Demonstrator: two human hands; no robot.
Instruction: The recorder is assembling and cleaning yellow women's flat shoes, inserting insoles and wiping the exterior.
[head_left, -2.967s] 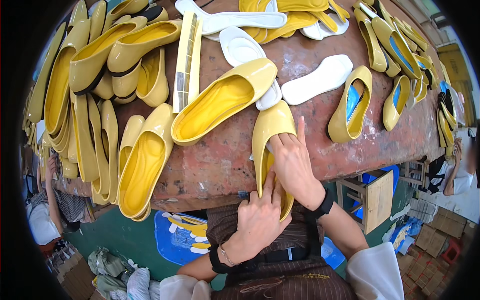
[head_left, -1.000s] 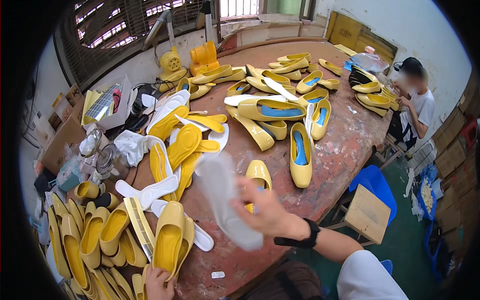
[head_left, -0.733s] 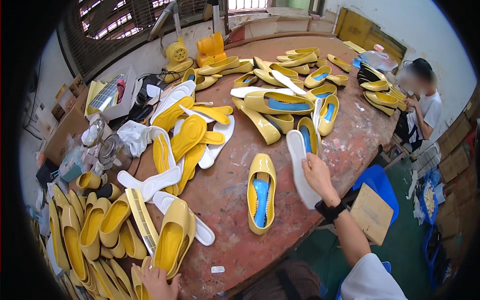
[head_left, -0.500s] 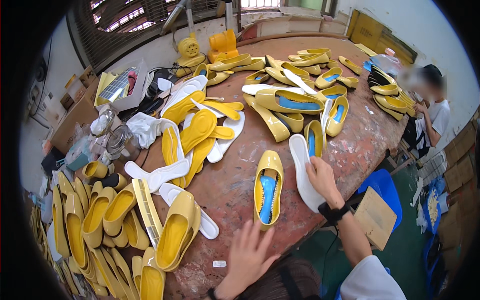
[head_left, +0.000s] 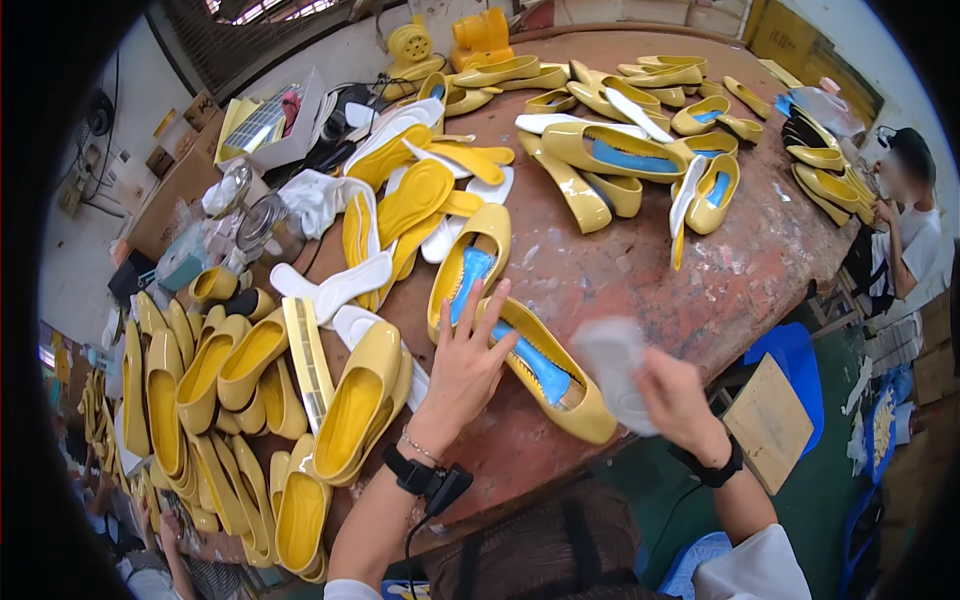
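Note:
My left hand (head_left: 465,365) rests with spread fingers on a yellow flat shoe (head_left: 555,375) that has a blue lining, lying near the front edge of the worn red-brown table (head_left: 640,270). A second yellow shoe with blue lining (head_left: 470,265) lies just behind it, touching my fingertips. My right hand (head_left: 675,400) holds a blurred white insole (head_left: 610,365) just right of the shoe's toe.
Yellow and white insoles (head_left: 415,195) are heaped at the table's middle. Several finished yellow shoes (head_left: 620,150) lie at the far side, more empty ones (head_left: 220,390) at the left. Glass jars (head_left: 255,220) stand at the left edge. Another person (head_left: 905,230) sits at the far right.
The view swung back down to the near table edge. My left hand came up onto a blue-lined shoe, and my right hand lifted the white insole from the table toward it.

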